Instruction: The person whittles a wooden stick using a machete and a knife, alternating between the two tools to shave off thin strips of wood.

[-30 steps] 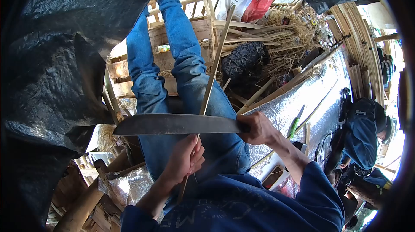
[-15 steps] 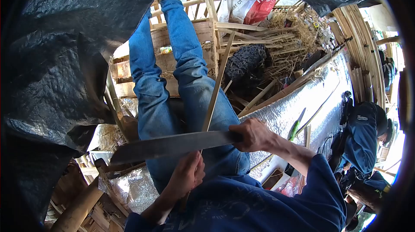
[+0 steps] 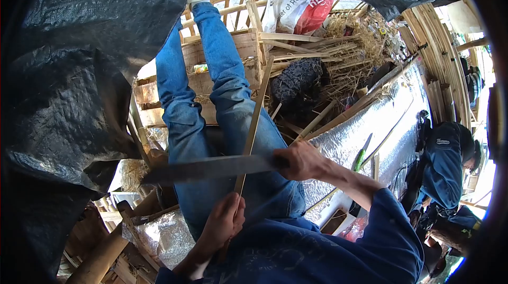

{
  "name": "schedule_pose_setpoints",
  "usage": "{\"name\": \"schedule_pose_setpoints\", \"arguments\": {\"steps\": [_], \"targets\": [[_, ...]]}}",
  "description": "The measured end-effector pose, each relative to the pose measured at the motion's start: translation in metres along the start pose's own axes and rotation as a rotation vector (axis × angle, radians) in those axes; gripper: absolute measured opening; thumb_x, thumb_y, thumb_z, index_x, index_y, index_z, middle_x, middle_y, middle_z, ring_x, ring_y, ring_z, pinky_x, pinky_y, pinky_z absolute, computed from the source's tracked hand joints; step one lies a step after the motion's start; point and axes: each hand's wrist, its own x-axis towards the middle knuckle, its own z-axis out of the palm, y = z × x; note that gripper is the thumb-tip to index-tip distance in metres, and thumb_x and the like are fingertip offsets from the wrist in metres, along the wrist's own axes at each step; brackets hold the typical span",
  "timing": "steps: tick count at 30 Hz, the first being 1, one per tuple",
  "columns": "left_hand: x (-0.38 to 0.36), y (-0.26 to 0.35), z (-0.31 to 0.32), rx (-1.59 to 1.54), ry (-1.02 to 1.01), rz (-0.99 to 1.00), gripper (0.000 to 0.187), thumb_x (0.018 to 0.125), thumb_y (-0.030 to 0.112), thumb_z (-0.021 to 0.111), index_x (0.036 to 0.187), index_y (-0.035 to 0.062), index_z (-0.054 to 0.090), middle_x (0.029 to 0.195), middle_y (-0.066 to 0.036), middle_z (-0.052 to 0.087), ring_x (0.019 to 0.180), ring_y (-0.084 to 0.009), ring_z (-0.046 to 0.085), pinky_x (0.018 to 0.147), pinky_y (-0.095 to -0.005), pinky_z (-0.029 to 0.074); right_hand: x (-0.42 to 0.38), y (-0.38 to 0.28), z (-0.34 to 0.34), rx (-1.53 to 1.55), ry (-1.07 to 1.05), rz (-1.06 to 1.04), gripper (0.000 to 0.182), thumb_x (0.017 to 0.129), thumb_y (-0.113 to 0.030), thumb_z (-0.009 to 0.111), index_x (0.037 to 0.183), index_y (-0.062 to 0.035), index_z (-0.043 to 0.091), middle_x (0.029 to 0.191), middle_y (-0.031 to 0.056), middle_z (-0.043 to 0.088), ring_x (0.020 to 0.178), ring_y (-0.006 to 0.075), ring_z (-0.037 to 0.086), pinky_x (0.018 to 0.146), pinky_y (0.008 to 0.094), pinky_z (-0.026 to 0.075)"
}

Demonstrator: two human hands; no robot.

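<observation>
My right hand [image 3: 302, 161] is wrapped round the dark handle of a long, broad blade [image 3: 211, 168], which lies crosswise over my thighs and is slightly blurred. The blade crosses a narrow bamboo strip [image 3: 254, 122] that slants up between my jeans-clad legs. Lower down, my left hand [image 3: 226, 219] grips the near part of this strip, just below the blade. The strip's lower end runs down against my blue shirt. Whether the blade's edge touches the strip is hard to tell.
On the silver foil sheet [image 3: 344, 141] at right lies a green-handled knife [image 3: 360, 158]. A person in dark blue [image 3: 443, 162] sits at far right. Black plastic sheeting [image 3: 69, 83] hangs at left. Ahead are straw [image 3: 357, 54], a printed sack [image 3: 296, 6] and a wooden crate [image 3: 243, 46].
The blade and my right hand have shifted a little to the left. My left hand and the strip's far end have moved slightly lower in the view.
</observation>
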Motion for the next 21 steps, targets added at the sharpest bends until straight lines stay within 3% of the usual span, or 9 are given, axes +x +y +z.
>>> {"name": "schedule_pose_setpoints", "arguments": {"steps": [1,3,5,6,10,13,16,20,21], "targets": [[-0.003,0.0,-0.003,0.006,0.002,-0.006,0.033,0.102,0.03,0.03,0.089,0.0057,0.048,0.05,0.002,0.035,0.035,-0.005,0.029,0.033,-0.0204,0.025,0.003,-0.001,-0.001,-0.034,-0.002,0.037,0.021,0.075,-0.024,0.063,0.089,-0.0091,0.064,0.067,0.0168,0.063,0.066,0.0348,0.064,0.063,0.0437,0.052],[-0.01,0.001,-0.007,0.154,0.049,0.051,0.034,0.101,0.031,0.033,0.106,0.0031,0.052,0.057,0.002,0.039,0.04,-0.0038,0.032,0.037,-0.0187,0.028,0.014,0.005,-0.006,-0.065,-0.004,0.072,0.021,0.075,-0.025,0.063,0.088,-0.0084,0.064,0.068,0.0169,0.063,0.067,0.0348,0.064,0.063,0.0436,0.052],[-0.016,0.0,-0.015,0.093,0.071,0.024,0.035,0.101,0.033,0.035,0.11,0.0034,0.051,0.061,0.002,0.04,0.045,-0.0034,0.034,0.04,-0.019,0.03,0.027,0.019,-0.007,0.028,0.105,0.279,0.021,0.075,-0.023,0.062,0.087,-0.0048,0.063,0.07,0.0182,0.063,0.07,0.0351,0.064,0.065,0.0428,0.051],[-0.018,0.0,-0.019,0.025,0.091,-0.001,0.038,0.1,0.035,0.037,0.115,0.0036,0.05,0.065,0.001,0.042,0.049,-0.003,0.035,0.044,-0.0193,0.032,0.029,0.024,-0.005,0.021,0.109,0.271,0.021,0.075,-0.023,0.062,0.087,-0.0048,0.063,0.07,0.0182,0.063,0.07,0.0351,0.064,0.065,0.0428,0.051],[-0.025,0.0,-0.03,-0.196,0.057,-0.005,0.035,0.099,0.033,0.041,0.116,0.0042,0.049,0.072,0.001,0.044,0.055,-0.005,0.04,0.047,-0.0196,0.033,0.023,0.033,-0.004,0.188,0.217,0.292,0.024,0.076,-0.02,0.061,0.087,0.0011,0.061,0.074,0.0218,0.063,0.074,0.0369,0.063,0.068,0.0416,0.048],[-0.015,-0.004,-0.03,-0.118,0.09,0.017,0.031,0.097,0.031,0.046,0.115,0.005,0.048,0.073,0.0,0.046,0.056,-0.0074,0.044,0.047,-0.0197,0.035,0.011,0.03,0.002,0.289,0.367,0.242,0.022,0.079,-0.02,0.057,0.08,0.0015,0.056,0.062,0.0181,0.054,0.057,0.0242,0.055,0.056,0.0371,0.042],[-0.006,-0.004,-0.028,-0.001,0.122,0.151,0.031,0.096,0.031,0.047,0.114,0.0058,0.048,0.075,-0.001,0.05,0.055,-0.0106,0.049,0.046,-0.0223,0.04,0.002,0.026,-0.003,0.278,0.326,0.242,0.021,0.079,-0.02,0.059,0.079,0.001,0.055,0.06,0.0173,0.052,0.055,0.0249,0.052,0.055,0.0368,0.041],[0.002,0.01,-0.033,-0.154,-0.084,0.122,0.032,0.097,0.033,0.046,0.113,0.005,0.046,0.071,-0.002,0.048,0.045,-0.0069,0.043,0.041,-0.0209,0.037,-0.004,0.012,-0.008,0.212,0.311,0.259,0.021,0.078,-0.02,0.06,0.079,-0.0002,0.055,0.059,0.0173,0.052,0.055,0.0292,0.053,0.055,0.0378,0.041],[0.003,0.011,-0.033,-0.232,-0.139,0.107,0.034,0.097,0.034,0.045,0.114,0.0044,0.046,0.069,-0.001,0.046,0.043,-0.0052,0.039,0.039,-0.0193,0.035,-0.004,0.006,-0.011,0.174,0.279,0.266,0.02,0.077,-0.019,0.061,0.08,-0.0009,0.056,0.064,0.0173,0.056,0.062,0.0335,0.057,0.059,0.0408,0.044]]}}
